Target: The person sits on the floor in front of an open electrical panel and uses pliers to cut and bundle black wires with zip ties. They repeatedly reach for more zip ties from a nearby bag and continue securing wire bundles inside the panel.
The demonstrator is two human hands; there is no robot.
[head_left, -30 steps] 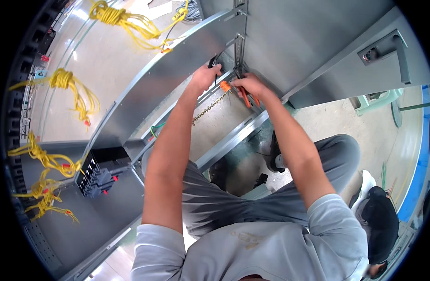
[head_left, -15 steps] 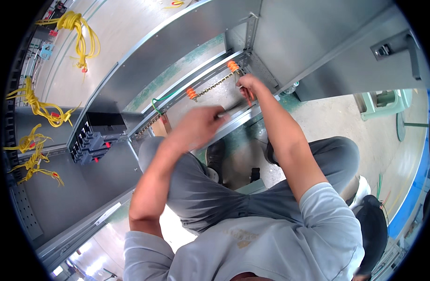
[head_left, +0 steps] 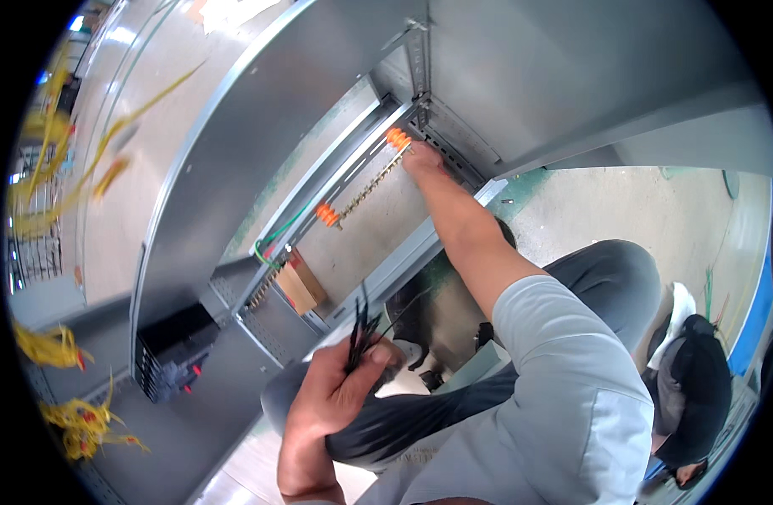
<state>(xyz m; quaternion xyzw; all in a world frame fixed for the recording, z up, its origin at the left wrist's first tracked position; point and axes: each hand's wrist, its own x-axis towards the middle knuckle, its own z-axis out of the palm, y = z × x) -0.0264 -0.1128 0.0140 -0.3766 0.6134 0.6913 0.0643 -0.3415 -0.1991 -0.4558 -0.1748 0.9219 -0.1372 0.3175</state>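
Observation:
My left hand (head_left: 332, 387) is closed around a bunch of thin black cable ties (head_left: 363, 332), their ends fanning upward over my knee. My right hand (head_left: 423, 158) reaches to the far end of a brass terminal bar (head_left: 370, 185) inside the grey metal cabinet. Its fingers are curled beside the far orange insulator (head_left: 398, 139); what they grip, if anything, is hidden. A second orange insulator (head_left: 327, 215) carries the near end of the bar. A green wire (head_left: 273, 238) runs to the frame left of it.
A cardboard box (head_left: 301, 282) stands behind the lower rail (head_left: 386, 269). Black breakers (head_left: 176, 349) sit in the cabinet at left, with yellow wire bundles (head_left: 83, 425) hanging nearby. Grey panels (head_left: 563, 76) rise at right. Another person in dark clothing (head_left: 698, 387) is at lower right.
My left hand has drawn back toward my lap, and the cable ties now show plainly in it. My right hand stays near the far insulator. The view has shifted and turned.

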